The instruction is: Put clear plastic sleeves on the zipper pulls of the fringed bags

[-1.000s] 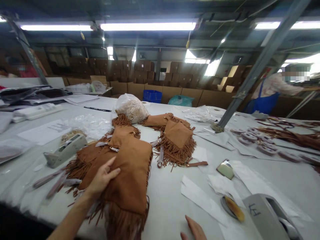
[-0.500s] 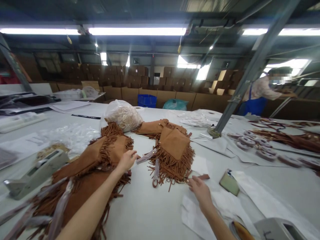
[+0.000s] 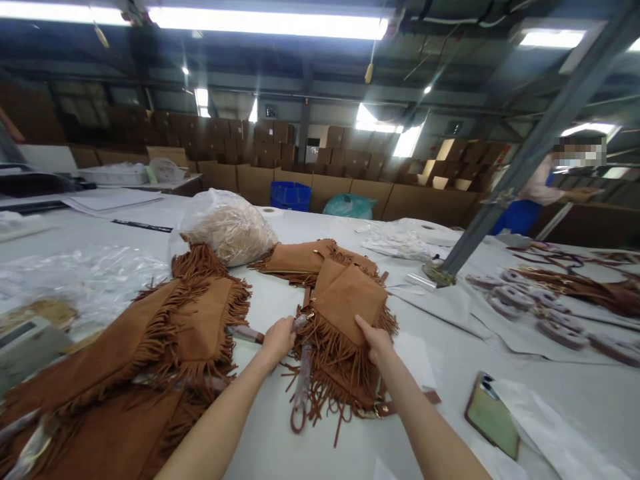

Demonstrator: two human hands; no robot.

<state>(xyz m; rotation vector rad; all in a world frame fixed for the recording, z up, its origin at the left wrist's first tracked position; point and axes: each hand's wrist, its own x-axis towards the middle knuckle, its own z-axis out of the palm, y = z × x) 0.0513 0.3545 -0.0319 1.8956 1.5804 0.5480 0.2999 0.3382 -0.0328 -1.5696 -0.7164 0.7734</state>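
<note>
Fringed bag [image 3: 340,297], tan-brown, lies on the white table [image 3: 263,443] in front of us, a little right of centre, flap side up, its fringe spread toward our near edge. Left hand [image 3: 279,341] sits at its left side; we see those fingers curled closed on a film-wrapped strap [image 3: 300,323], beside a small metal clasp [image 3: 311,314]. Right hand [image 3: 379,343] is at the right side, thumb laid on the flap; the other fingers are largely hidden, so we cannot tell whether they grip. Below the bag, a second wrapped strap, the looped strap [image 3: 301,393], trails over the table, and a brown buckled strap [image 3: 430,398] passes behind the right forearm. Just behind, another brown bag [image 3: 293,259] lies flat. To the left we note a heap of fringed pieces [image 3: 115,427], overlapping, with a knotted clear plastic sack [image 3: 225,227] at its far end and crumpled clear film [image 3: 95,273] farther left. To the right: a phone [image 3: 493,413], face down, near a white sheet [image 3: 547,430]; beyond it, coiled pale bundles [image 3: 515,293]. A slanted metal post [image 3: 523,160] stands at the table's far side; behind it we record a co-worker in a blue apron [image 3: 520,215]. Cartons [image 3: 200,137] line the background.
</note>
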